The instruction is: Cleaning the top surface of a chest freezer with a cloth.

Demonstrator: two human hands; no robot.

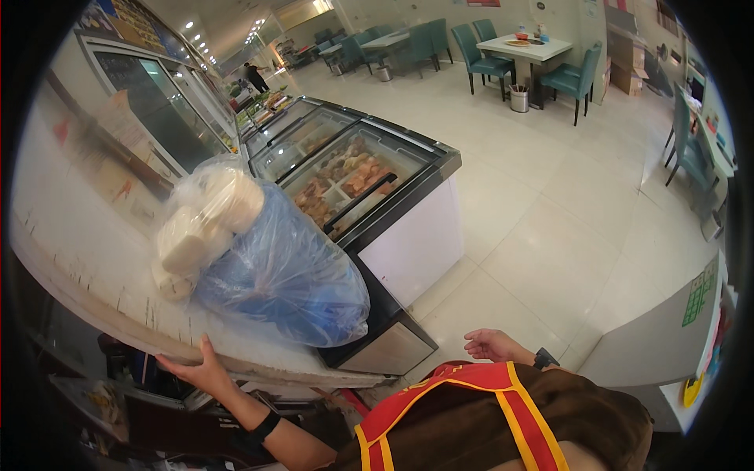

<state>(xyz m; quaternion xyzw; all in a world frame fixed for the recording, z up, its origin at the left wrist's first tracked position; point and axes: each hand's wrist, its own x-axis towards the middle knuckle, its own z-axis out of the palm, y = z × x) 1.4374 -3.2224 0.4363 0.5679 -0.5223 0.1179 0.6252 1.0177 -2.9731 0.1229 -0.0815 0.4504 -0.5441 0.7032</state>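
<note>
My left hand (203,365) rests against the worn edge of a pale countertop (76,277), thumb and fingers spread, holding nothing. On the counter, just beyond that hand, stands a large clear plastic bag (283,271) with blue plastic inside. White foam or plastic containers (206,224) in clear wrap lean on its left side. My right hand (490,344) hangs over the floor near the apron, empty, its fingers loosely curled. Past the bag is a glass-topped chest freezer (412,235) with trays of frozen meat pieces (359,176) under its sliding lids.
Tiled floor (530,235) stretches right of the freezer. White tables (554,52) with teal chairs (483,65) stand farther off. A grey cabinet (654,329) is close on my right. Dark shelves lie under the counter. A person (255,76) stands far back.
</note>
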